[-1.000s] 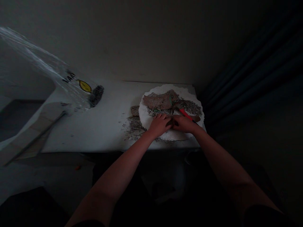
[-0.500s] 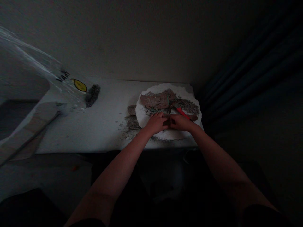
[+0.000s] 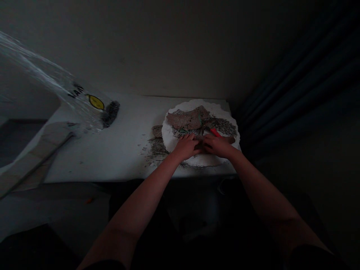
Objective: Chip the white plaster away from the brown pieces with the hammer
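Note:
A round white foam disc (image 3: 209,159) lies at the right end of a white table (image 3: 118,146). On it rest a brown mesh-like piece (image 3: 187,119), grey crumbs (image 3: 225,126) and a red-handled tool (image 3: 216,132). My left hand (image 3: 185,147) and my right hand (image 3: 218,146) sit side by side on the disc's near half, fingers curled down around a small dark piece (image 3: 200,139) between them. The scene is dim and the fingertips are hard to make out.
Grey debris (image 3: 156,148) is scattered on the table left of the disc. A clear plastic bag (image 3: 70,97) with a yellow label reaches in from the left. A long thin rod (image 3: 36,163) lies at the table's left end. Dark curtains (image 3: 295,86) hang on the right.
Both hands stay together on the disc and shift only slightly. The view has drifted a little.

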The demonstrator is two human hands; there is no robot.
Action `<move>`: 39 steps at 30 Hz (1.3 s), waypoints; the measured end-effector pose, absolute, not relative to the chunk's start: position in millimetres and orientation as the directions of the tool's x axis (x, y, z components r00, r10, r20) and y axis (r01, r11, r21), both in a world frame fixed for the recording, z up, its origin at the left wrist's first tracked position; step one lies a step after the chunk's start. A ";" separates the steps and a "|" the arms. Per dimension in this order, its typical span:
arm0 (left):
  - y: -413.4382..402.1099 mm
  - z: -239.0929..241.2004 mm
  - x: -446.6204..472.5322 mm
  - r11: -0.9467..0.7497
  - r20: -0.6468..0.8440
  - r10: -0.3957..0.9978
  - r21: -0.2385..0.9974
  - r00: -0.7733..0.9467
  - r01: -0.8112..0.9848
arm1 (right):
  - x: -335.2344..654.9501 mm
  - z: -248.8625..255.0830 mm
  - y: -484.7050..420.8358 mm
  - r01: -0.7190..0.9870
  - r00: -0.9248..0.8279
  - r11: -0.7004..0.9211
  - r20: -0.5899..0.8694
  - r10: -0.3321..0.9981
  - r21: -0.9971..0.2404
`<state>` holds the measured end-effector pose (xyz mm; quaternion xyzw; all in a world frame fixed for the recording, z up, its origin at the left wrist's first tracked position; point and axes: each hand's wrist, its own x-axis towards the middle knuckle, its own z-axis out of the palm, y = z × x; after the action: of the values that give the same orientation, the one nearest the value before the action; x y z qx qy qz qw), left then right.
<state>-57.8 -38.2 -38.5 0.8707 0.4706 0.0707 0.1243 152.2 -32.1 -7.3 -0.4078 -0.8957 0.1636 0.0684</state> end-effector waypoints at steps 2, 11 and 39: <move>-38.7 -38.1 -57.6 -0.512 -0.005 0.844 0.289 0.537 0.809 | 154.6 -4.0 -31.1 0.701 -0.619 0.596 0.081 0.781 -0.392; -39.9 -34.1 -55.9 -0.521 -0.015 0.840 0.257 0.543 0.814 | 153.8 -6.4 -35.5 0.737 -0.632 0.598 -0.009 0.775 -0.314; -41.1 -58.0 -226.4 -0.075 -0.472 0.845 0.358 0.250 0.931 | 174.7 -11.2 -38.8 0.845 -0.329 0.395 0.232 0.915 -0.361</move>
<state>-226.4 -41.1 -58.0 0.7299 0.6082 -0.0703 0.3041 174.7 -38.8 -11.2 -0.5429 -0.8105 0.0875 0.2015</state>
